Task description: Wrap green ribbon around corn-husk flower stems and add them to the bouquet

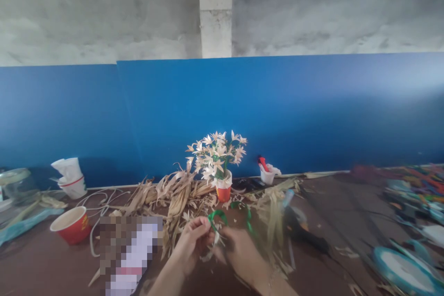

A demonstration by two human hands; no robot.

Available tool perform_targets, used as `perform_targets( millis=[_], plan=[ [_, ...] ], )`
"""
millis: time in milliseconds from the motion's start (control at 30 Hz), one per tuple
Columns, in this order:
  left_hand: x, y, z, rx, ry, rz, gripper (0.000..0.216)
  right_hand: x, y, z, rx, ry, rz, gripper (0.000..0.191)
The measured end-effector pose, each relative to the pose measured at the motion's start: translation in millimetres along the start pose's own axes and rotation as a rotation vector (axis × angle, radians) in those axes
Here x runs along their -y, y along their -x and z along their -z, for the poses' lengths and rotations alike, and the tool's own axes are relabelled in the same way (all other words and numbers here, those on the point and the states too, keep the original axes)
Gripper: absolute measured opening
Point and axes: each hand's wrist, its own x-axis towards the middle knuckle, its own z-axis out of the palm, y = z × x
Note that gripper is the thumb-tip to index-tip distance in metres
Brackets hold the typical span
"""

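My left hand [192,243] is closed, thumb against fingers, on a green ribbon [219,214] that loops up and to the right. Close by its fingertips, between the two hands, is a small pale husk flower [217,237]; which fingers touch it I cannot make out. My right hand [239,250] is beside the flower, smeared by motion, its fingertips unclear. More green ribbon trails behind the right hand. Just beyond both hands, a red and white paper cup [224,190] holds a bunch of cream flowers [218,155] on green stems.
Dry corn husks [180,192] lie heaped left of the flower cup. A red paper bowl [71,225] and white cable [93,231] are farther left. On the right are a dark corded tool [305,233], a teal-rimmed spool [404,268] and colourful strips [423,185]. A blue panel [277,111] stands behind.
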Motion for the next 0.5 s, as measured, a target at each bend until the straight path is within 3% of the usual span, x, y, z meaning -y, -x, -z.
perform_targets(
  millis=[500],
  plan=[
    [2,-1,2,0.022,0.011,0.021,0.023,-11,-1,-4,0.019,-0.078,-0.038,0.016]
  ],
)
